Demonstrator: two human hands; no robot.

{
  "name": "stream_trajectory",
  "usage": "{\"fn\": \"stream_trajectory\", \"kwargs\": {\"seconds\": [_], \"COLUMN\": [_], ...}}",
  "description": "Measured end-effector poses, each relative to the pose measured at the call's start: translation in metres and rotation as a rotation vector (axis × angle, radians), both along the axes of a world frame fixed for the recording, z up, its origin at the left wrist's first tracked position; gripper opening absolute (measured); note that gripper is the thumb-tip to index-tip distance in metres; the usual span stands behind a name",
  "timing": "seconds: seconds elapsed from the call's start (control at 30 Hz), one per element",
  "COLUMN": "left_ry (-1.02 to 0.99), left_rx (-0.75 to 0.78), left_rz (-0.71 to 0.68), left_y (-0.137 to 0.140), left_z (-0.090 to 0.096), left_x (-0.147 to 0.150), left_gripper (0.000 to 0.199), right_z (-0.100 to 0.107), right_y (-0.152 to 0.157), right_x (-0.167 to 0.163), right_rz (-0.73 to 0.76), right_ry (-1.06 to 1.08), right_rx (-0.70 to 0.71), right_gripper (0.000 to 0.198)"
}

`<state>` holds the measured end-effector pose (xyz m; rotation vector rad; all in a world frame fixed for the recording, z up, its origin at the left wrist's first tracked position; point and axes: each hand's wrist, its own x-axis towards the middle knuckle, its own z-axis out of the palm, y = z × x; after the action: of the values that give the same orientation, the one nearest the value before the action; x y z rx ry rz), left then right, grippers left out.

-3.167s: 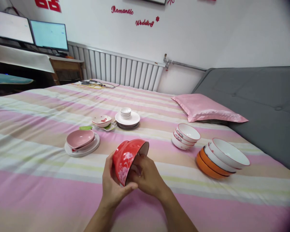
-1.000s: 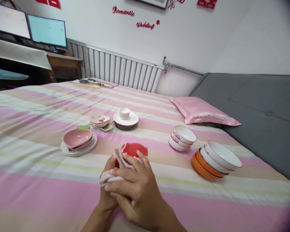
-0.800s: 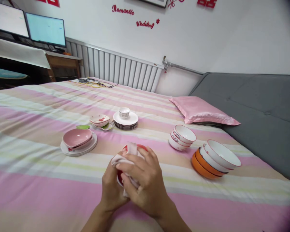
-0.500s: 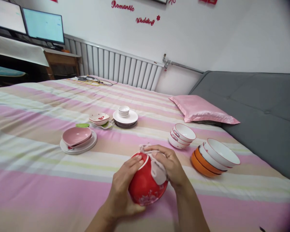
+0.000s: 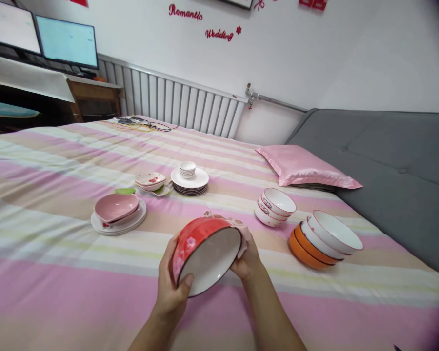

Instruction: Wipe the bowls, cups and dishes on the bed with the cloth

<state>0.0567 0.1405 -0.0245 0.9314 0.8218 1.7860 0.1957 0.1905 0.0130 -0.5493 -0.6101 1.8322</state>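
A red bowl (image 5: pixel 210 256) with pink flowers and a white inside is held tilted above the bed, its opening toward me. My left hand (image 5: pixel 171 282) grips its left side, thumb over the rim and fingers behind the wall. At the right side, my right hand (image 5: pixel 248 258) presses a pale pink cloth (image 5: pixel 243 235) against the bowl; most of its fingers are hidden behind bowl and cloth. Beyond the hands, to the right, stand a stack of small white bowls (image 5: pixel 276 207) and a stack of larger white and orange bowls (image 5: pixel 324 240).
On the striped bedspread (image 5: pixel 76 287), pink dishes (image 5: pixel 116 207) rest on white plates (image 5: pixel 141 219) at left. Further back are leaf-patterned small dishes (image 5: pixel 150 180) and a plate stack (image 5: pixel 190 178) topped by tiny bowls (image 5: pixel 187 169). A pink pillow (image 5: pixel 307 165) lies by the grey headboard (image 5: pixel 380 170).
The red bowl has turned from base-up to showing its white inside. My right hand and the cloth have shifted from its outside near the base to its right edge.
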Motion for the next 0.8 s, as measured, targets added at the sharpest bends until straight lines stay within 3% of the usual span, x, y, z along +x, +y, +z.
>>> {"fn": "stream_trajectory", "kwargs": {"seconds": [0.1, 0.17, 0.27, 0.37, 0.57, 0.8], "left_ry": [-0.288, -0.414, -0.529, -0.575, -0.598, -0.603], "left_rx": [-0.204, -0.290, -0.343, -0.314, -0.285, -0.361], "left_rz": [-0.044, 0.011, 0.111, 0.129, 0.113, 0.021], "left_y": [0.002, 0.004, 0.006, 0.009, 0.014, 0.013], "left_z": [0.001, 0.005, 0.013, 0.021, 0.022, 0.018], "left_x": [0.000, -0.002, -0.009, -0.016, -0.019, -0.011], "left_gripper": [0.064, 0.064, 0.058, 0.050, 0.043, 0.044], "right_z": [-0.003, -0.008, -0.015, -0.019, -0.018, -0.017], "right_y": [-0.006, -0.009, -0.013, -0.018, -0.023, -0.020], "right_x": [-0.015, -0.024, -0.037, -0.047, -0.054, -0.045], "right_rz": [-0.070, -0.141, -0.252, -0.267, -0.155, -0.377], "right_ry": [-0.014, -0.041, -0.107, -0.198, -0.315, -0.446], "right_rx": [-0.052, -0.071, -0.073, 0.021, 0.133, 0.224], "right_gripper": [0.015, 0.012, 0.028, 0.042, 0.042, 0.040]}}
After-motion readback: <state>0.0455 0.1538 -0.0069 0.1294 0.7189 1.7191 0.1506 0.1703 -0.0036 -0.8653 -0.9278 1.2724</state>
